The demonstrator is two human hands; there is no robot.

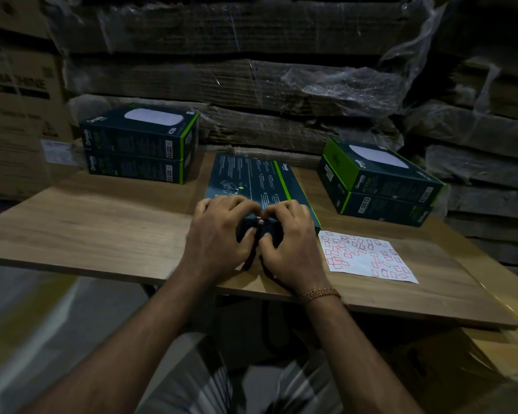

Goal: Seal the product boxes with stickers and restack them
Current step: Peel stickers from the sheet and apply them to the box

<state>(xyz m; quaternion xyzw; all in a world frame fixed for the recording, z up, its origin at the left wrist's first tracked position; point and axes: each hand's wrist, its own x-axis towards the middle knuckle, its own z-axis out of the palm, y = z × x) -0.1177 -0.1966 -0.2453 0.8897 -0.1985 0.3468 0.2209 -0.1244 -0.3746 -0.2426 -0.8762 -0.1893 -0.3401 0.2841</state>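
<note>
A dark product box (251,177) with a green stripe lies flat in the middle of the wooden table (96,222), its near end facing me. My left hand (219,237) and my right hand (287,243) both grip that near end, fingers curled over its top edge and thumbs pressing its front face side by side. A small pale, reddish sticker (260,221) shows between the two hands. A white sheet (368,256) of red-outlined stickers lies just right of my right hand.
Two stacked boxes (141,143) stand at the back left of the table, and two more stacked boxes (377,183) at the back right. Shrink-wrapped flat cardboard (251,76) rises behind the table. Cardboard cartons (18,115) stand at the left.
</note>
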